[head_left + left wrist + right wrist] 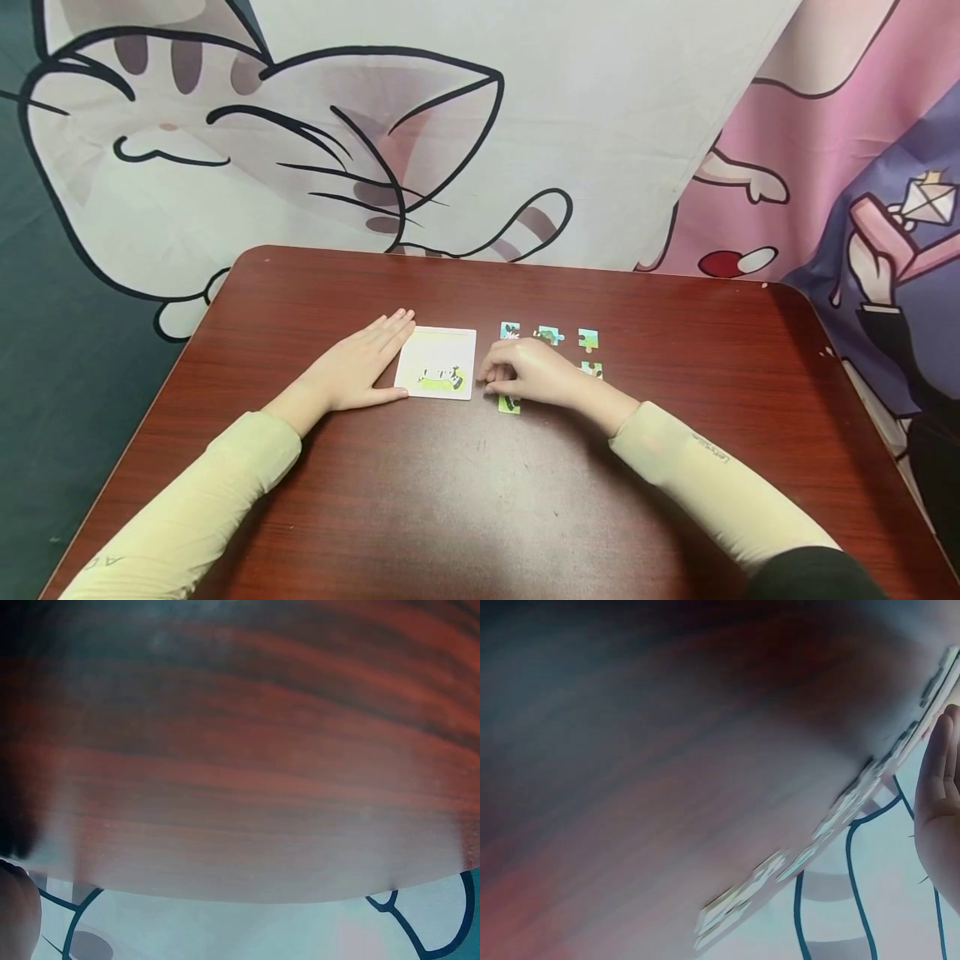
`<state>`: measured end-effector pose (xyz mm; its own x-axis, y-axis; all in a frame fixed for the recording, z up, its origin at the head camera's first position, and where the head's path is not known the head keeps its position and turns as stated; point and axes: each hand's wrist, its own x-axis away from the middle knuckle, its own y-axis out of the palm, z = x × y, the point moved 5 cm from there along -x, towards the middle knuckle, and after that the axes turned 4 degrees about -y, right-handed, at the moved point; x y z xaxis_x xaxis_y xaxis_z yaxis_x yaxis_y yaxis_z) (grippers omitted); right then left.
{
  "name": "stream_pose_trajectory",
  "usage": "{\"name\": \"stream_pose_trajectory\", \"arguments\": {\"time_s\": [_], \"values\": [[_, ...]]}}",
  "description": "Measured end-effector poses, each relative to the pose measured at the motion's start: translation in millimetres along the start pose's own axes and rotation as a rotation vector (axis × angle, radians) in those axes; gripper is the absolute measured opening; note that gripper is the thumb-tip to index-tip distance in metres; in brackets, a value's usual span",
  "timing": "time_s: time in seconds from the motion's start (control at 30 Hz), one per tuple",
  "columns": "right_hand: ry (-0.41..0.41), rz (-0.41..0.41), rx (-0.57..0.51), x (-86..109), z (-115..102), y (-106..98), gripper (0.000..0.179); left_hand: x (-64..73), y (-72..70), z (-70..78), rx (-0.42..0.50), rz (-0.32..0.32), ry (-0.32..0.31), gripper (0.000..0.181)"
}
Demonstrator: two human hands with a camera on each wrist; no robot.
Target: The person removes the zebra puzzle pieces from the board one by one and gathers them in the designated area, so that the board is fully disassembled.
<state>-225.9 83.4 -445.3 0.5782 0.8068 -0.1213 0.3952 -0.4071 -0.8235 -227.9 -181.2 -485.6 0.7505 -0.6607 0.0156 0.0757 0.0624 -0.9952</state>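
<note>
A small white puzzle board [437, 354] lies on the table, with a green and black picture [441, 379] in its lower part. My left hand [367, 364] lies flat at the board's left side, fingers spread, with the thumb and fingertips at its edge. Just right of the board is my right hand [536, 369], its fingers bent over with their tips pointing at the board's right edge. I cannot tell whether it pinches anything. Beneath and around it lie loose jigsaw pieces, among them a green one [509, 405] below the hand and a blue one [510, 330] above it.
More jigsaw pieces lie beyond the right hand: one with a tree [550, 335], one at the upper right [588, 339] and one near the wrist [592, 368]. The brown table [480, 500] reaches back to a cloth with a cartoon cat [315, 167].
</note>
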Motion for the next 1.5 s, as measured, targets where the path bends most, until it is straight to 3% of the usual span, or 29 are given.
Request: {"name": "stream_pose_trajectory", "arguments": {"time_s": [0.33,0.6,1.2,1.5], "values": [[0.054,-0.012,-0.123,-25.7,-5,6,0.012,0.0,0.1,1.2,0.014,-0.004,-0.004,0.104],[0.074,-0.067,-0.199,-48.0,-6,14,0.017,0.0,-1.3,-0.1,0.025,-0.008,-0.02,0.104],[0.106,-0.154,-0.156,-77.3,-11,29,0.024,0.9,-1.1,0.4,0.016,0.05,0.017,0.103],[0.102,-0.184,-0.103,-77.7,-13,31,0.025,0.7,-0.7,-0.4,0.019,-0.011,-0.014,0.104]]}}
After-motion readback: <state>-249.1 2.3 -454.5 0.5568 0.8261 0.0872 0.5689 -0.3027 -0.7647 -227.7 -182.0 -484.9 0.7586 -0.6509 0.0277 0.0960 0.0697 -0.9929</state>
